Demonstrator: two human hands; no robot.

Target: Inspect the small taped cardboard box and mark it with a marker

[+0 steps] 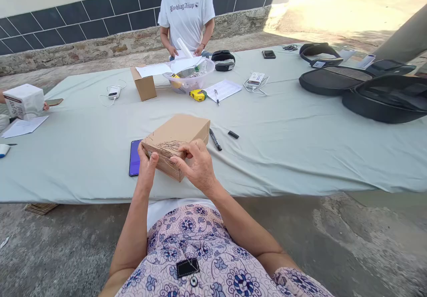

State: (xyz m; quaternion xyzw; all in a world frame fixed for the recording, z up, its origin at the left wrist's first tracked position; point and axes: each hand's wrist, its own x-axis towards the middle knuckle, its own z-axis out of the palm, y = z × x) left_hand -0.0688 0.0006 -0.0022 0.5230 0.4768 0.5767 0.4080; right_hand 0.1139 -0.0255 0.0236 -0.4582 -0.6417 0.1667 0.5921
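Observation:
A brown cardboard box (182, 129) stands slightly tilted near the front edge of the table, dark thin lines drawn or scratched over its near top edge. Its left near corner is gripped by my left hand (147, 166), thumb on the near face. My right hand (198, 163) is closed at the right near corner, thumb and forefinger pinching along the edge. Partly hidden behind the box's left side lies a phone (134, 158) with a lit purple screen. Right of the box are an uncapped black marker (215, 140) and its black cap (233, 134).
Across the cloth-covered table (283, 154) a person in a white shirt (187, 14) sits behind a plastic basket (191, 80). A yellow tape measure (198, 95), written sheet (224, 90) and small carton (145, 86) are nearby. Black cases (387, 99) lie right; another person's hand holds a white box (25, 100) left.

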